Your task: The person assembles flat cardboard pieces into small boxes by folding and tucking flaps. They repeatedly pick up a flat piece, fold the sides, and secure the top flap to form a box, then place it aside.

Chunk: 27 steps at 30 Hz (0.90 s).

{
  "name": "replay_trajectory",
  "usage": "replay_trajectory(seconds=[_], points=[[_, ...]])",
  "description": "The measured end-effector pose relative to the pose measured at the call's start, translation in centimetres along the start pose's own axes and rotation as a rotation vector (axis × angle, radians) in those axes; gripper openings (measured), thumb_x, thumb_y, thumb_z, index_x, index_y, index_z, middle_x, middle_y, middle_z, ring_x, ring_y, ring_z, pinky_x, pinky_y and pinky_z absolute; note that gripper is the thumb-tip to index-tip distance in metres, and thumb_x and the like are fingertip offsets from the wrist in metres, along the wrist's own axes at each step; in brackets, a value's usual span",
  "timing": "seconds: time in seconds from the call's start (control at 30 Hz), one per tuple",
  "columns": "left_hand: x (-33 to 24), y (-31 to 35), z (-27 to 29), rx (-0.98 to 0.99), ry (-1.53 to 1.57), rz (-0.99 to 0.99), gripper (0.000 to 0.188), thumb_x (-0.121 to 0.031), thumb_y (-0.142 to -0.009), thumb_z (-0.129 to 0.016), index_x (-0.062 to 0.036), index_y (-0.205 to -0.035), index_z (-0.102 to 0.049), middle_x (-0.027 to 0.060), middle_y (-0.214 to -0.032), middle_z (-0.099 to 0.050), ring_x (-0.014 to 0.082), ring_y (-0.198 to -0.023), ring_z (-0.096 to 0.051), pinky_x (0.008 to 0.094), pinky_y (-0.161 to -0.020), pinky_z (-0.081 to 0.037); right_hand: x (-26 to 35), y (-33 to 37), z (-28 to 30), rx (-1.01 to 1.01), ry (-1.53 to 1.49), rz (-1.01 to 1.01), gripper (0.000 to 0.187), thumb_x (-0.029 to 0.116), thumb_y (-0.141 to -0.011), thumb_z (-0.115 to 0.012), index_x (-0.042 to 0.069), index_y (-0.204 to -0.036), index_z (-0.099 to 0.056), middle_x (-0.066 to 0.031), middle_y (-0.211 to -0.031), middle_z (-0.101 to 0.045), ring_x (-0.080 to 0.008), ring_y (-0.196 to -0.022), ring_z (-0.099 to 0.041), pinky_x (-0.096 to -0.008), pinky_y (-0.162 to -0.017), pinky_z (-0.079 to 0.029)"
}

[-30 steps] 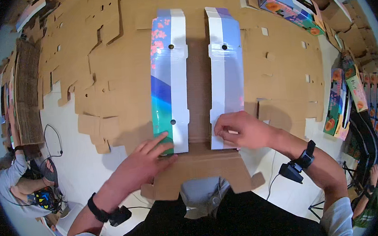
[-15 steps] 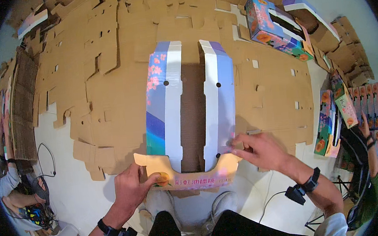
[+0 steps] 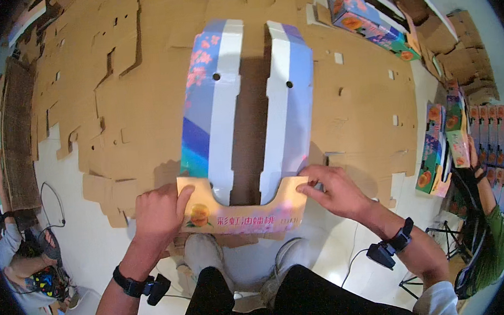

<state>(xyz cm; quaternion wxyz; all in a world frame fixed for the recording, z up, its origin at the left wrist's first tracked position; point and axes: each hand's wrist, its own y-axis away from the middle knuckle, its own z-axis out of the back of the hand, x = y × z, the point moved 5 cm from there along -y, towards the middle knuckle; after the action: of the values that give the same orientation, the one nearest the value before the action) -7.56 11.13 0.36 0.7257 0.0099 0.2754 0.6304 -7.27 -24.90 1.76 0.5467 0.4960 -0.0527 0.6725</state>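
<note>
A printed cardboard fruit box [image 3: 219, 136] lies before me, its long top open along the middle. Its side panels are blue and white with pink blossoms, and each shows a round hole. At the near end stands a peach-coloured end flap [image 3: 247, 212] with a curved cut-out and a fruit picture. My left hand [image 3: 157, 215] holds that flap's left corner, thumb in front and fingers hidden behind. On the opposite corner, my right hand [image 3: 334, 191] pinches the flap between thumb and fingers.
Flattened brown cardboard [image 3: 140, 95] covers the surface beyond the box. A finished-looking printed box [image 3: 365, 21] stands far right, with another box [image 3: 432, 149] nearer. Stacked boxes [image 3: 493, 138] line the right edge. One person [image 3: 25, 252] sits left; a green-sleeved person [image 3: 495, 233] handles a box right.
The left side of the end flap has come up, and my right hand has closed on its right corner. The surroundings have shifted slightly in view.
</note>
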Motion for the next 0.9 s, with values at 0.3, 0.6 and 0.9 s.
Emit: replay_trajectory(seconds=[0.3,0.6,0.9], points=[[-0.7,0.0,-0.4,-0.143,0.643,0.13,0.029,-0.021,-0.109,-0.068,-0.0012,-0.121,-0.052,0.0107,-0.083,-0.062,0.0215,-0.073,-0.06,0.0404,-0.069,-0.05,-1.3,-1.2,-0.4,-0.087,-0.145,-0.075,0.055,0.013,-0.101,-0.079,0.01,-0.141,-0.042,-0.0126,-0.131,-0.06,-0.0242,-0.112,-0.067,-0.0387,-0.092,-0.059],[-0.6,1.8,-1.0,-0.168,0.816,0.186,0.055,-0.014,-0.103,-0.076,-0.0054,-0.151,-0.049,-0.0021,-0.077,-0.049,0.008,-0.067,-0.046,0.0297,-0.06,-0.041,-2.0,1.0,-0.8,-0.12,-0.215,-0.074,0.053,0.01,-0.102,-0.076,0.006,-0.146,-0.048,-0.0136,-0.144,-0.056,-0.0253,-0.121,-0.063,-0.0405,-0.106,-0.055],[-0.8,0.6,-2.1,0.197,0.629,0.175,0.039,-0.024,-0.098,-0.082,-0.0034,-0.124,-0.062,-0.0006,-0.074,-0.05,0.009,-0.064,-0.045,0.0316,-0.059,-0.042,-2.6,1.8,-0.2,-0.124,-0.157,-0.121,0.049,0.006,-0.101,-0.075,0.006,-0.144,-0.05,-0.0107,-0.142,-0.06,-0.0222,-0.117,-0.063,-0.038,-0.105,-0.055]])
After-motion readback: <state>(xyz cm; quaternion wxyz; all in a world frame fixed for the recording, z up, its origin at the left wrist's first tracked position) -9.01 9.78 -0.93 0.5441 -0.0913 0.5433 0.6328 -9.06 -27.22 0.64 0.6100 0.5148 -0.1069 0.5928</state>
